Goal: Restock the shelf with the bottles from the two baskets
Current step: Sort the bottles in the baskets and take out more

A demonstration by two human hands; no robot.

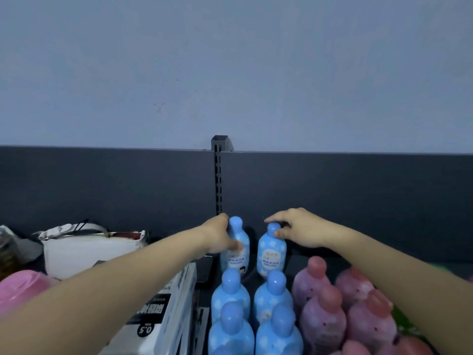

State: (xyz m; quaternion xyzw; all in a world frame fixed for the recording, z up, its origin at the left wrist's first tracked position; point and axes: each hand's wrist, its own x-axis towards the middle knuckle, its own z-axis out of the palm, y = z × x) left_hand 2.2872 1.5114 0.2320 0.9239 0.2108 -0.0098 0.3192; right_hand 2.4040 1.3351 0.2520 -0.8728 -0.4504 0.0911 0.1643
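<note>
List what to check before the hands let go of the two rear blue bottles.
1. Left hand holds the back-left blue bottle by its body: ok.
2. Right hand holds the back-right blue bottle, fingers curled over its cap: ok.
3. Both bottles upright: ok.
4. Labels face forward: ok.
5. Bases set down flat: cannot tell, since the blue bottles in front hide them.
6. Rear pair in line with the two blue columns and apart from the pink bottles: ok.
</note>
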